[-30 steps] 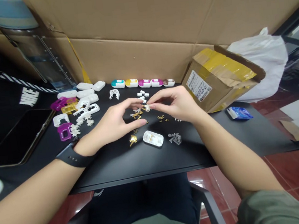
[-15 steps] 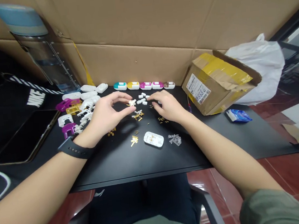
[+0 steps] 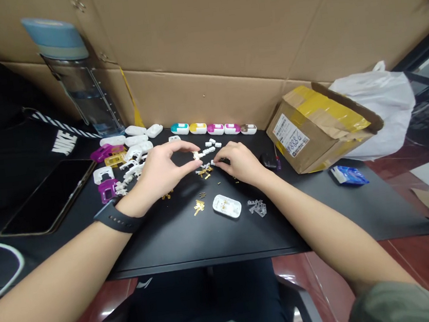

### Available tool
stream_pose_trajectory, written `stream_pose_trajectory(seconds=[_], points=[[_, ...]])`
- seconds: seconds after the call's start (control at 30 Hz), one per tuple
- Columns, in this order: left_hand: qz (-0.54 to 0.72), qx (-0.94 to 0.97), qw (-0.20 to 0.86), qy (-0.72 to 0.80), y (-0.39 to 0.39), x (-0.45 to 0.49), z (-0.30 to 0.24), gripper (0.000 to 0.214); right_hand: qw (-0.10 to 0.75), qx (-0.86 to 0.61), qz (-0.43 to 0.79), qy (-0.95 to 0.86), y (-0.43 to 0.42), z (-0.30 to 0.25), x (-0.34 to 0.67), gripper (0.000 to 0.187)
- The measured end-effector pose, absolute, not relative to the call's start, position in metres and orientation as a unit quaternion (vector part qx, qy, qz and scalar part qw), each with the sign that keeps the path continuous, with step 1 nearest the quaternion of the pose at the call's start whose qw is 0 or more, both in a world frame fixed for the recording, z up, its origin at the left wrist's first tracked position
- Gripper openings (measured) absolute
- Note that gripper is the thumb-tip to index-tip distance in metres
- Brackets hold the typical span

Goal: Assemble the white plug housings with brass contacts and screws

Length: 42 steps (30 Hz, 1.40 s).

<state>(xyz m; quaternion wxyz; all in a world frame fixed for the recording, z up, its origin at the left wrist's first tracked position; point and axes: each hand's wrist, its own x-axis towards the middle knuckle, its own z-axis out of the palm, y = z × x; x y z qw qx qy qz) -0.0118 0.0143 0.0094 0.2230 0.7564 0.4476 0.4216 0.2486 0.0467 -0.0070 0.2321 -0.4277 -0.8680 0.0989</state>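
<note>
Between thumb and forefinger, my left hand (image 3: pixel 165 172) pinches a small white plastic part (image 3: pixel 197 155). My right hand (image 3: pixel 240 162) is closed just to the right, and a small white block (image 3: pixel 213 162) shows at its fingertips. Behind the fingertips lie several loose white blocks (image 3: pixel 212 143). A pile of small brass and white pieces (image 3: pixel 205 171) sits below and between the hands. Nearer the table edge are flat brass contacts (image 3: pixel 198 207), a white shell (image 3: pixel 227 206) with tiny bits in it, and clear plastic pieces (image 3: pixel 257 208).
Purple, yellow and white housings (image 3: pixel 109 157) crowd the left, beside a phone (image 3: pixel 48 198) and a water bottle (image 3: pixel 81 83). Several coloured capsule-shaped units (image 3: pixel 215 129) line the back. At right stand an open cardboard box (image 3: pixel 311 129) and a blue packet (image 3: pixel 350 175).
My right hand has come away from the loose blocks, slightly toward me, with a white block now at its fingertips. My left hand still pinches its part. The whole view has shifted slightly.
</note>
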Motion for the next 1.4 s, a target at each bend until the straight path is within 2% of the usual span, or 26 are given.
stream_pose_trajectory(seconds=[0.07,0.17,0.27,0.4,0.57,0.8,1.27,1.4], points=[[0.425,0.754,0.233,0.444,0.012,-0.010,0.012,0.029,0.331,-0.428,0.203,-0.816,0.043,-0.004,0.249,0.016],[0.422,0.738,0.288,0.440,0.008,-0.007,0.015,0.028,0.428,-0.390,0.413,-0.703,0.034,0.003,0.249,0.043],[0.427,0.706,0.358,0.437,0.004,-0.003,0.017,0.031,0.419,-0.344,0.544,-0.641,0.025,0.008,0.246,0.043],[0.430,0.690,0.399,0.425,0.002,0.000,0.015,0.038,0.409,-0.320,0.603,-0.605,0.021,0.007,0.241,0.037],[0.424,0.687,0.391,0.442,0.002,-0.001,0.014,0.062,0.399,-0.316,0.608,-0.609,0.024,0.002,0.241,0.036],[0.409,0.698,0.374,0.452,0.004,-0.003,0.013,0.066,0.408,-0.355,0.580,-0.609,0.023,0.003,0.239,0.045],[0.415,0.679,0.393,0.460,0.002,-0.002,0.015,0.066,0.452,-0.358,0.454,-0.679,0.015,0.009,0.238,0.029],[0.414,0.682,0.395,0.456,0.004,-0.003,0.012,0.070,0.452,-0.379,0.346,-0.729,0.009,0.011,0.236,0.025]])
